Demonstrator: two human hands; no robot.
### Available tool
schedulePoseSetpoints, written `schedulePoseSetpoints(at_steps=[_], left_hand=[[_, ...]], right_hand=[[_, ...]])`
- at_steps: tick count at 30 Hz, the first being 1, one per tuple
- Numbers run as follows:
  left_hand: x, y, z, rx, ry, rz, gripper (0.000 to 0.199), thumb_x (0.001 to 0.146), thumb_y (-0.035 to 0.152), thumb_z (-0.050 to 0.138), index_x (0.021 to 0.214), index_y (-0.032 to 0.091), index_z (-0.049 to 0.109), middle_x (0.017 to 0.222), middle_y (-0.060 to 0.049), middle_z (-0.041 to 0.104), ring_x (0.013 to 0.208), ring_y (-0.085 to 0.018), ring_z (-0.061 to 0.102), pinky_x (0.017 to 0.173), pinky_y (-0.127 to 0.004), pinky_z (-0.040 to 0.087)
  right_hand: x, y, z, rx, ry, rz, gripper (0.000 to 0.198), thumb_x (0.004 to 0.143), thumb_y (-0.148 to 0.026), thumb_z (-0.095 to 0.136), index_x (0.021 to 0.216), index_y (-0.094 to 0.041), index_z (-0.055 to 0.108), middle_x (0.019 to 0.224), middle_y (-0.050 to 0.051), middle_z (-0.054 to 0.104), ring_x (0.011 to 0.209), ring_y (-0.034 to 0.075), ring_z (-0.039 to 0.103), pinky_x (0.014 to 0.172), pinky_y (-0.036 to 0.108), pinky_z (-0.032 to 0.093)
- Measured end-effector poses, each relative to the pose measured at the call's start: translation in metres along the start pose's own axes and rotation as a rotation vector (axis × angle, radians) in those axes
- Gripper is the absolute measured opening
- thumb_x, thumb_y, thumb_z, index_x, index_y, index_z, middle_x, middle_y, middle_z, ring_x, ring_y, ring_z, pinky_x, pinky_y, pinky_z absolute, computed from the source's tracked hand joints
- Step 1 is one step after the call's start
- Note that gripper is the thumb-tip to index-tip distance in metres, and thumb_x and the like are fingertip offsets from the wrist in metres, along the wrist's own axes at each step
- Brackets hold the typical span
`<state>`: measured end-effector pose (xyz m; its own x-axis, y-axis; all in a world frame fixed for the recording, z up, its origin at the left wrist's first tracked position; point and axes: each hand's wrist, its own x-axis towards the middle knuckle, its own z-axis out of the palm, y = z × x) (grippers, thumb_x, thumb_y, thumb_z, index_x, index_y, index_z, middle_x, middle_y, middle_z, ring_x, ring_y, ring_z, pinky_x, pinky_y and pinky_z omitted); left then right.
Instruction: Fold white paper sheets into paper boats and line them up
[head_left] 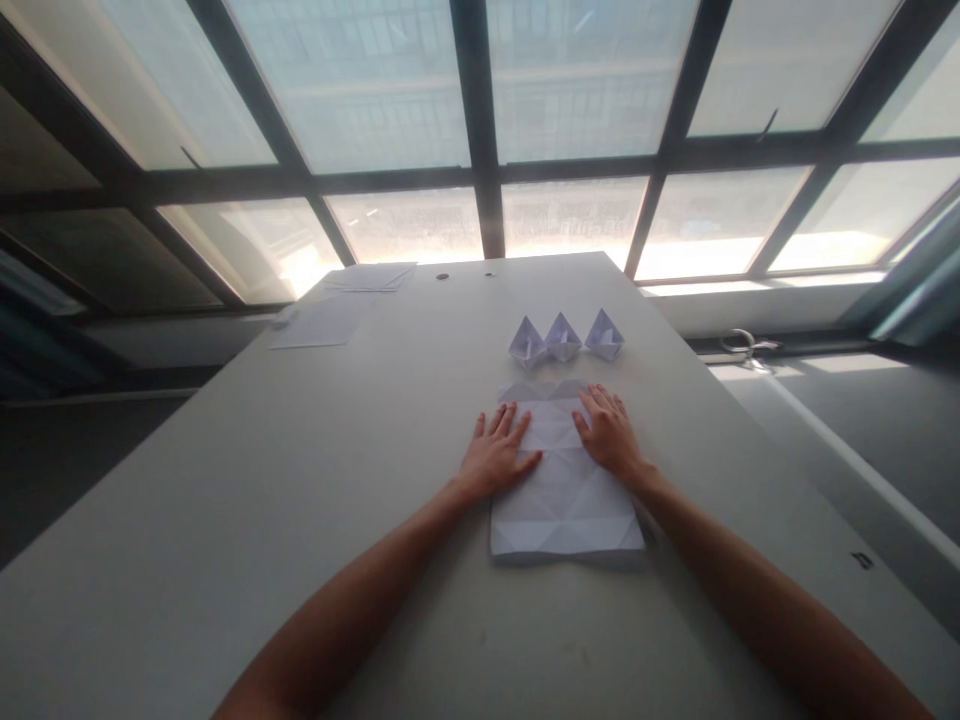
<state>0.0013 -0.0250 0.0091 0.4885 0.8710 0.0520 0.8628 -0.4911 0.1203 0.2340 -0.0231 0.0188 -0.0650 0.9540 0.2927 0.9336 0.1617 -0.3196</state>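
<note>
A white sheet of paper with a grid of straight and diagonal creases lies on the table in front of me. Its near edge lifts a little off the surface. My left hand rests on the sheet's left side, fingers spread. On the right side my right hand lies flat, its fingers stretched toward the far edge. Neither hand grips anything. Just beyond the sheet stand three folded paper boats, the left one, the middle one and the right one.
More white paper sheets lie at the far left of the white table. Large dark-framed windows rise behind the table. A small dark mark is near the table's right edge. A metal ring-shaped object is beyond that edge.
</note>
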Motion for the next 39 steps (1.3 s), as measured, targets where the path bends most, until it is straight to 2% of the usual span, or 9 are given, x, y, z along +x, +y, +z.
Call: schedulePoseSetpoints(at_steps=[4,7,11,15,20,31,35,39], left_hand=[[0.0,0.0,0.0,-0.016,-0.003,0.001,0.081,0.092,0.074,0.025,0.155,0.023,0.027,0.164,-0.011,0.015,0.152,-0.03,0.01,0.12,-0.056,0.007],[0.0,0.0,0.0,-0.022,0.0,0.001,0.081,0.091,0.074,0.025,0.155,0.023,0.028,0.164,-0.011,0.014,0.152,-0.03,0.009,0.12,-0.056,0.007],[-0.001,0.0,-0.002,-0.032,-0.008,0.002,0.08,0.092,0.073,0.026,0.155,0.023,0.027,0.164,-0.011,0.015,0.152,-0.031,0.009,0.12,-0.057,0.006],[-0.001,0.0,-0.002,-0.044,-0.005,0.008,0.079,0.092,0.072,0.027,0.155,0.025,0.027,0.164,-0.01,0.015,0.152,-0.031,0.01,0.12,-0.056,0.006],[-0.002,0.001,-0.001,-0.045,0.001,0.005,0.08,0.092,0.073,0.025,0.155,0.025,0.027,0.164,-0.01,0.015,0.152,-0.03,0.01,0.12,-0.056,0.007],[-0.001,0.001,-0.001,-0.041,-0.006,0.005,0.08,0.092,0.073,0.025,0.155,0.024,0.027,0.164,-0.01,0.016,0.152,-0.031,0.011,0.12,-0.057,0.007],[-0.001,0.0,-0.001,-0.036,-0.006,0.011,0.081,0.092,0.072,0.025,0.155,0.022,0.027,0.164,-0.012,0.015,0.152,-0.031,0.01,0.12,-0.057,0.007],[-0.001,0.0,0.0,-0.039,-0.004,0.008,0.08,0.092,0.072,0.026,0.155,0.023,0.026,0.164,-0.012,0.015,0.151,-0.031,0.011,0.12,-0.057,0.007]], right_hand=[[0.017,-0.03,-0.011,0.123,0.02,-0.062,0.044,0.097,-0.03,0.042,0.136,-0.013,0.056,0.136,0.016,0.059,0.128,0.025,0.051,0.108,0.037,0.036],[0.048,-0.053,-0.008,0.138,-0.044,0.011,0.045,0.098,-0.033,0.043,0.138,-0.014,0.052,0.127,0.016,0.065,0.113,0.025,0.062,0.096,0.032,0.044],[0.09,-0.07,0.006,0.044,-0.062,0.056,0.05,0.099,-0.038,0.047,0.142,-0.012,0.041,0.123,0.019,0.066,0.112,0.027,0.063,0.09,0.033,0.046],[0.11,-0.077,0.017,-0.023,-0.074,0.066,0.042,0.098,-0.036,0.053,0.131,-0.011,0.049,0.111,0.019,0.07,0.101,0.028,0.068,0.084,0.032,0.047],[0.115,-0.083,0.022,-0.061,-0.074,0.022,0.028,0.1,-0.029,0.05,0.115,-0.007,0.057,0.107,0.019,0.069,0.097,0.027,0.068,0.082,0.031,0.046],[0.127,-0.086,0.02,-0.065,-0.104,0.049,0.025,0.102,-0.023,0.046,0.113,-0.004,0.057,0.108,0.021,0.068,0.102,0.024,0.066,0.087,0.031,0.044],[0.119,-0.087,0.017,-0.068,-0.101,0.073,0.031,0.101,-0.024,0.045,0.125,-0.005,0.052,0.108,0.021,0.069,0.102,0.025,0.066,0.088,0.033,0.045],[0.088,-0.086,0.013,-0.053,-0.066,0.04,0.041,0.101,-0.027,0.039,0.141,-0.014,0.043,0.118,0.019,0.066,0.105,0.027,0.064,0.09,0.035,0.044]])
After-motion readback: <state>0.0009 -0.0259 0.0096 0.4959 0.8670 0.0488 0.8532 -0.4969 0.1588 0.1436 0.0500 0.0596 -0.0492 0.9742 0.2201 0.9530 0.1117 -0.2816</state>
